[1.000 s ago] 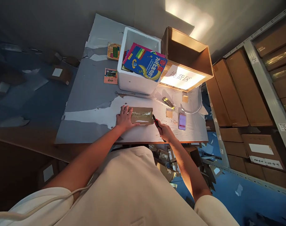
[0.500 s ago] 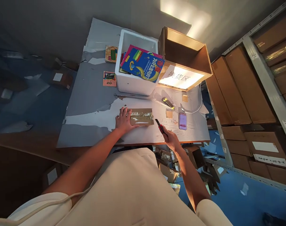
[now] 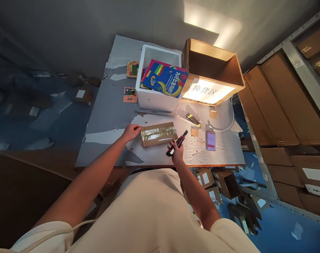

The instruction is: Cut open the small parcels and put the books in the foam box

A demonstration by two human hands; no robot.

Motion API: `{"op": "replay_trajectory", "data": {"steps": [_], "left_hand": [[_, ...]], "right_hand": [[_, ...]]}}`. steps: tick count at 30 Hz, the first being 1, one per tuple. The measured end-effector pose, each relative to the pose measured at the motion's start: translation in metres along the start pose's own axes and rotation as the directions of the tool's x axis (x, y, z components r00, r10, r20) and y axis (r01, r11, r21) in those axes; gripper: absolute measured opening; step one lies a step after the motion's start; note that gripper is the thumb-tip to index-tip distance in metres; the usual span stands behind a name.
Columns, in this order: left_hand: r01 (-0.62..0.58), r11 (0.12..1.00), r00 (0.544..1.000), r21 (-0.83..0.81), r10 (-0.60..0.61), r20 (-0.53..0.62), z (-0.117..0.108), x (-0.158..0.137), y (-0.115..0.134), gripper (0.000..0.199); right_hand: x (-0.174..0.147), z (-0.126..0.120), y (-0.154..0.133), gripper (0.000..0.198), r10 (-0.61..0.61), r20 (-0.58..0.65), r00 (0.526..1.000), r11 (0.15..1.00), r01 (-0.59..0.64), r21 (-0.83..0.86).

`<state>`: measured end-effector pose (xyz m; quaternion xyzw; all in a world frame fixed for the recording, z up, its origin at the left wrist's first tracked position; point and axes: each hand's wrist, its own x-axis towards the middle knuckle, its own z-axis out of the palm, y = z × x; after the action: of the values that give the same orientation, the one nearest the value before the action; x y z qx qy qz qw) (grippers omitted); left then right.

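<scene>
A small cardboard box wrapped in shiny tape lies on the table, slightly turned, its left end nearer the front edge. My left hand is at the box's left end, thumb and fingers pinched together at its upper left corner; whether they hold tape or cardboard is too small to tell. My right hand is wrapped around a black and red utility knife, close to the box's lower right corner. The knife points up and to the right, away from the box.
Behind the box stands a white foam box holding books. An open carton with a paper sign is beside it. A yellow and black cutter, a cardboard scrap and a phone lie right. Shelves hold cartons.
My left hand has gone from lying spread on the box to a pinch at its left end. My right hand has brought the knife nearer the box and turned its tip rightward. The box has rotated slightly.
</scene>
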<state>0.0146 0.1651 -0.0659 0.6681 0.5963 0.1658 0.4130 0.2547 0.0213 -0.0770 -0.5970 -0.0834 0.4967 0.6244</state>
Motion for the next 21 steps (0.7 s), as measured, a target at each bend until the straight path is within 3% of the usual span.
{"op": "replay_trajectory", "data": {"steps": [5, 9, 12, 17, 19, 21], "left_hand": [[0.055, 0.980, 0.998, -0.193, -0.059, -0.017, 0.024, -0.054, -0.010, 0.042], [0.106, 0.935, 0.994, -0.339, -0.110, 0.006, 0.053, -0.092, -0.007, 0.041], [0.117, 0.929, 0.992, -0.352, -0.123, 0.006, 0.061, -0.103, -0.005, 0.038], [0.074, 0.977, 0.997, -0.198, -0.078, -0.012, 0.041, -0.074, 0.006, 0.036], [0.019, 0.996, 0.999, -0.092, -0.023, -0.048, 0.030, -0.044, 0.018, 0.041], [-0.090, 0.996, 0.995, 0.020, 0.091, -0.051, 0.021, -0.008, 0.035, 0.048]], "right_hand": [[0.029, 0.016, -0.015, 0.040, -0.006, 0.189, 0.982, 1.000, 0.007, -0.008], [0.034, 0.018, -0.013, 0.038, -0.013, 0.200, 0.980, 0.996, 0.029, -0.081], [0.026, 0.006, -0.011, 0.039, 0.000, 0.220, 0.976, 0.991, 0.030, -0.133], [0.000, -0.026, -0.010, 0.041, 0.063, 0.172, 0.983, 0.987, -0.037, -0.153], [-0.014, -0.038, -0.005, 0.040, 0.161, 0.130, 0.978, 0.984, -0.149, -0.102], [-0.029, -0.046, 0.003, 0.037, 0.301, 0.140, 0.943, 0.953, -0.295, -0.062]]}}
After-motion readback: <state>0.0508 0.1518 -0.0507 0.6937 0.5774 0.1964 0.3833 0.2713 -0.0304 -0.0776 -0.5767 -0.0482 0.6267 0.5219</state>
